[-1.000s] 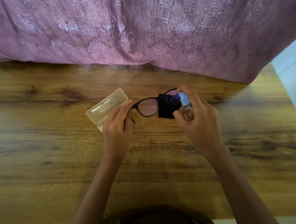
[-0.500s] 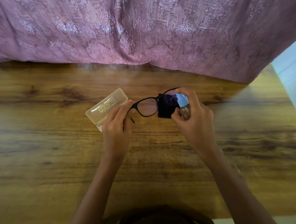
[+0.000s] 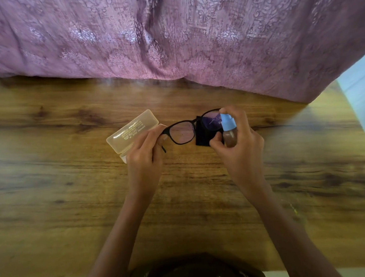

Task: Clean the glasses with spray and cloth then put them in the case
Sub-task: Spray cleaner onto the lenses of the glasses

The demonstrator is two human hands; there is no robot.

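Wooden table (image 3: 72,189): left fingers (image 3: 150,138) pinch glasses (image 3: 182,134) by the case (image 3: 131,131), right fingers (image 3: 242,121) grip spray bottle (image 3: 228,129)

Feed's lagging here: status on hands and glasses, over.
Left hand pinches black-framed glasses by the hinge. Right hand holds blue-capped spray bottle at the lens. Black cloth beneath; translucent plastic case alongside.

Your left hand (image 3: 142,154) pinches the glasses (image 3: 182,132); your right hand (image 3: 241,149) grips the spray bottle (image 3: 228,129), seemingly over the dark cloth (image 3: 204,136).
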